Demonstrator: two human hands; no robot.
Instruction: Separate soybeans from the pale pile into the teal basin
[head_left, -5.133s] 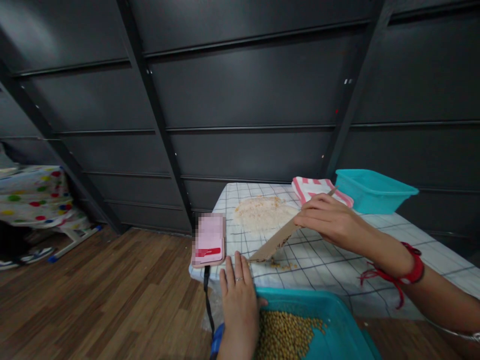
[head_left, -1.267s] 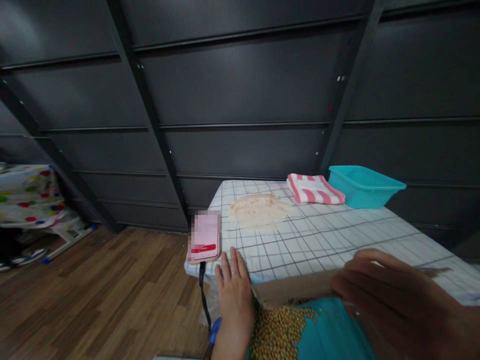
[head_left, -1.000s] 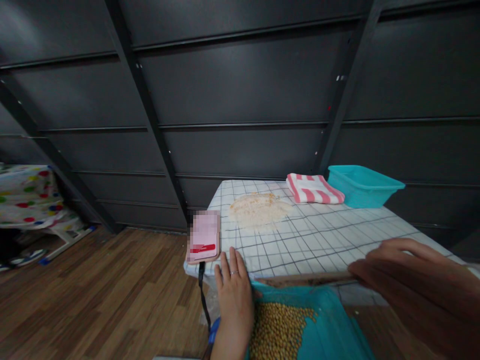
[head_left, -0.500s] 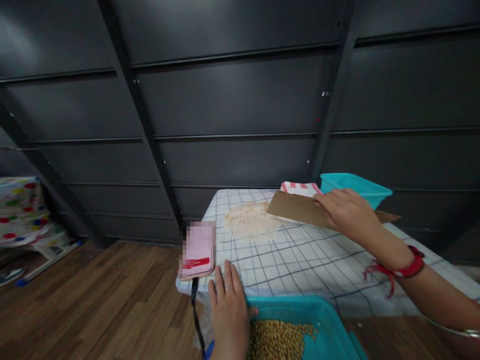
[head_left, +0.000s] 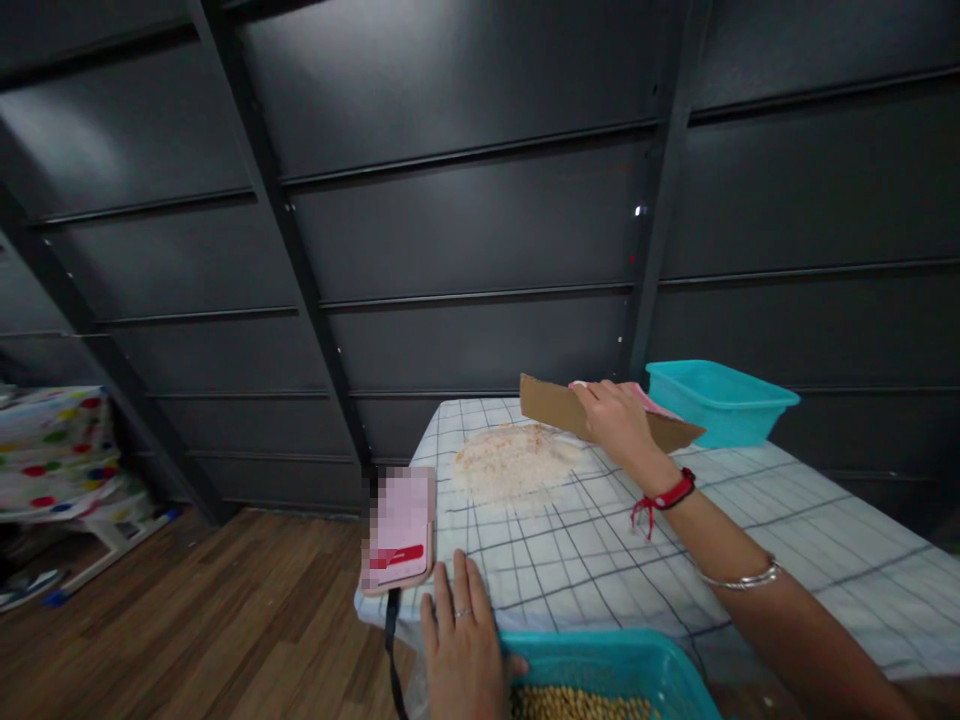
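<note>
My right hand (head_left: 616, 418) grips the top edge of a long strip of brown cardboard (head_left: 551, 405), held on edge near the table's far side. To the left of the strip, a thin patch of pale grains (head_left: 517, 465) with some yellowish bits lies spread on the checked tablecloth (head_left: 525, 570). My left hand (head_left: 461, 630) rests flat at the near table edge, fingers stretched out, its thumb over the rim of a turquoise tub (head_left: 600, 645). Yellow-brown soybeans (head_left: 577, 703) lie inside that tub, partly cut off by the frame.
A second turquoise tub (head_left: 720, 395) stands at the table's far right. Behind the cardboard shows a pink-and-white cloth (head_left: 652, 400). A pink phone (head_left: 401, 530) with a black strap lies at the left edge. Dark panelled wall (head_left: 480, 240) rises behind the table.
My right hand has carried the cardboard strip left and away from me, in front of the striped cloth. My left hand stays at the near tub. The view has tilted up slightly.
</note>
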